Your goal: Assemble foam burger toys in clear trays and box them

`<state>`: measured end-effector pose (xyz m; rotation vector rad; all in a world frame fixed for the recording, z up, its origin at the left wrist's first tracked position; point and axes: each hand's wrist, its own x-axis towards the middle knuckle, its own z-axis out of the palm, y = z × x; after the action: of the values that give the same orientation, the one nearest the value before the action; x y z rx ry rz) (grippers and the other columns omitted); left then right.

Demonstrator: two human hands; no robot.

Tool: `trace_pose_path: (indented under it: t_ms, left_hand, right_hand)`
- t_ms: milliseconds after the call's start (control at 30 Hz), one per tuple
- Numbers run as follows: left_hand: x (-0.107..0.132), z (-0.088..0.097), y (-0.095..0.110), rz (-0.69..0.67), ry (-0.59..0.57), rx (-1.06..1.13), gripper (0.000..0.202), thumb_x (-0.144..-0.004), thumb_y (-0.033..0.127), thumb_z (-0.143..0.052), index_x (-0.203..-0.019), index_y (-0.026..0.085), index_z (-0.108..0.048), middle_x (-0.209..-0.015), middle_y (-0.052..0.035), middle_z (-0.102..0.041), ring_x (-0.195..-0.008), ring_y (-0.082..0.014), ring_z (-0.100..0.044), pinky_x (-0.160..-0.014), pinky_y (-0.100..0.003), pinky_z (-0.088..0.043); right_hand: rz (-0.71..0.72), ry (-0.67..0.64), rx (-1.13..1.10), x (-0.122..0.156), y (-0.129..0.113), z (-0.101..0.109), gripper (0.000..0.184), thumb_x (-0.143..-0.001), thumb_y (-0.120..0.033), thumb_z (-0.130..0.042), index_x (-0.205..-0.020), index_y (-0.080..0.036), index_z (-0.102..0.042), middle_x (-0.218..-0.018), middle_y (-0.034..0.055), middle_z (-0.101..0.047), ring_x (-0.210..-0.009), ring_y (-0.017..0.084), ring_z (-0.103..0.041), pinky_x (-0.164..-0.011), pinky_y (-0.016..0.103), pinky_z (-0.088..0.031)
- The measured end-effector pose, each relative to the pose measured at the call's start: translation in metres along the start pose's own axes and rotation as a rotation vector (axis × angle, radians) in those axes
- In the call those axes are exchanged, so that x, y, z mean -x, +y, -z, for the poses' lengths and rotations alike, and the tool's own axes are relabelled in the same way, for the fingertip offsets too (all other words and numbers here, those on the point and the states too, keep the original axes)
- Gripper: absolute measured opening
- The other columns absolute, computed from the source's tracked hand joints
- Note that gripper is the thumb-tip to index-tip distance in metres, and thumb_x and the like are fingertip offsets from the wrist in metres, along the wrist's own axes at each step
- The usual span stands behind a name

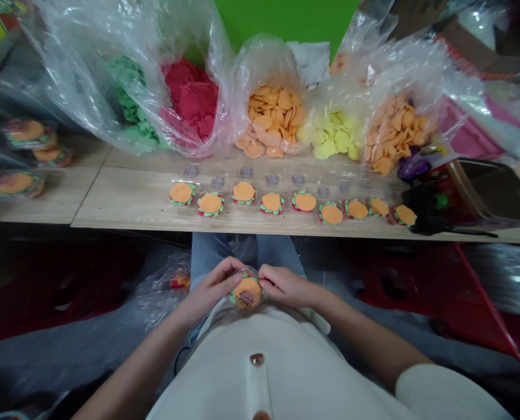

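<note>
Handling a toy burger (247,284) in a clear case above the lap seems the step in hand; the next move likely calls for light, even pressure at its edges. The left hand (219,284) and right hand (287,286) hold it between them, fingers curled in close. On the tabletop (115,201), more burgers (304,202) sit in a row, with clear bags (266,61) of coloured pieces behind. Red stools (417,286) flank the person on the floor (128,335).
</note>
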<state>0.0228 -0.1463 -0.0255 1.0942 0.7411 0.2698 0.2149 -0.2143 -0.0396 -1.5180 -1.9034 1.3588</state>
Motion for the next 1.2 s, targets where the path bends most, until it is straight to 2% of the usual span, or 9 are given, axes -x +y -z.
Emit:
trace_pose_path:
  t_ms: [67, 133, 333, 533, 667, 833, 933, 1033, 1200]
  left_hand:
    - [-0.003, 0.004, 0.009, 0.058, -0.068, -0.004, 0.02, -0.078, 0.034, -0.056, -0.09, 0.017, -0.055, -0.09, -0.0035, -0.059, -0.085, -0.0169, -0.054, -0.073, -0.027, -0.042]
    - [-0.004, 0.005, 0.011, 0.095, -0.041, -0.006, 0.019, -0.077, 0.033, -0.057, -0.089, 0.018, -0.056, -0.087, -0.0022, -0.059, -0.081, -0.0153, -0.054, -0.07, -0.025, -0.042]
    - [0.009, -0.009, -0.008, 0.102, 0.325, 0.133, 0.017, -0.077, 0.034, -0.057, -0.086, 0.019, -0.058, -0.083, 0.0008, -0.059, -0.078, -0.0134, -0.054, -0.069, -0.022, -0.043]
    - [0.02, -0.014, -0.009, 0.05, 0.445, 0.346, 0.013, -0.075, 0.027, -0.06, -0.084, 0.018, -0.061, -0.101, -0.0022, -0.058, -0.085, -0.0141, -0.055, -0.074, -0.024, -0.044]
    - [0.025, -0.016, -0.007, 0.071, 0.448, 0.477, 0.014, -0.074, 0.027, -0.062, -0.083, 0.017, -0.061, -0.103, -0.0038, -0.059, -0.087, -0.016, -0.057, -0.075, -0.026, -0.045]
    - [0.022, -0.009, -0.002, 0.255, 0.249, 0.553, 0.026, -0.074, 0.034, -0.062, -0.095, 0.019, -0.059, -0.102, -0.0054, -0.061, -0.083, -0.0185, -0.061, -0.069, -0.028, -0.049]
    - [0.005, -0.005, 0.002, 0.145, 0.323, 0.532, 0.034, -0.069, 0.028, -0.068, -0.101, 0.021, -0.056, -0.096, -0.0027, -0.061, -0.081, -0.0165, -0.061, -0.067, -0.026, -0.05]
    - [-0.017, -0.006, 0.006, -0.016, 0.426, 0.611, 0.031, -0.073, 0.03, -0.065, -0.101, 0.022, -0.055, -0.098, -0.0015, -0.06, -0.081, -0.0148, -0.059, -0.064, -0.025, -0.05]
    - [-0.037, -0.022, 0.01, -0.136, 0.422, 0.674, 0.033, -0.076, 0.029, -0.062, -0.106, 0.023, -0.051, -0.096, -0.0023, -0.059, -0.083, -0.0145, -0.058, -0.069, -0.025, -0.049]
  right_hand:
    - [0.028, -0.018, 0.021, -0.003, -0.001, 0.001, 0.01, -0.084, -0.023, -0.041, -0.075, -0.019, -0.042, -0.07, -0.003, -0.046, -0.061, 0.01, -0.04, -0.056, 0.021, -0.03]
    - [0.019, 0.009, -0.01, -0.002, 0.0, -0.003, 0.011, -0.085, -0.025, -0.042, -0.075, -0.019, -0.041, -0.069, -0.0035, -0.045, -0.061, 0.009, -0.04, -0.056, 0.021, -0.029]
    - [-0.077, 0.14, -0.171, 0.01, 0.003, -0.027, 0.007, -0.088, -0.024, -0.036, -0.084, -0.02, -0.041, -0.071, -0.0039, -0.046, -0.064, 0.009, -0.043, -0.057, 0.02, -0.032]
    - [-0.023, 0.228, -0.113, 0.003, -0.008, -0.03, 0.003, -0.085, -0.021, -0.036, -0.084, -0.021, -0.039, -0.073, -0.0024, -0.045, -0.064, 0.011, -0.042, -0.059, 0.022, -0.033]
    - [0.028, 0.218, -0.105, 0.0, -0.01, -0.026, 0.004, -0.084, -0.021, -0.037, -0.082, -0.021, -0.04, -0.073, -0.0021, -0.046, -0.064, 0.011, -0.042, -0.058, 0.022, -0.033]
    - [-0.015, 0.217, -0.301, -0.015, -0.002, -0.023, 0.01, -0.086, -0.025, -0.038, -0.078, -0.021, -0.041, -0.067, -0.0041, -0.044, -0.061, 0.01, -0.041, -0.057, 0.021, -0.033]
    - [-0.1, 0.334, -0.532, -0.027, 0.001, -0.022, 0.017, -0.088, -0.035, -0.037, -0.078, -0.021, -0.039, -0.063, -0.0052, -0.045, -0.057, 0.01, -0.045, -0.054, 0.022, -0.036]
    - [-0.117, 0.356, -0.632, -0.031, 0.0, -0.022, 0.024, -0.089, -0.042, -0.036, -0.077, -0.022, -0.04, -0.059, -0.0052, -0.048, -0.053, 0.01, -0.047, -0.054, 0.023, -0.039]
    - [-0.092, 0.482, -0.901, -0.03, -0.009, -0.022, 0.026, -0.085, -0.047, -0.04, -0.077, -0.022, -0.037, -0.059, -0.0058, -0.049, -0.051, 0.01, -0.049, -0.053, 0.025, -0.043]
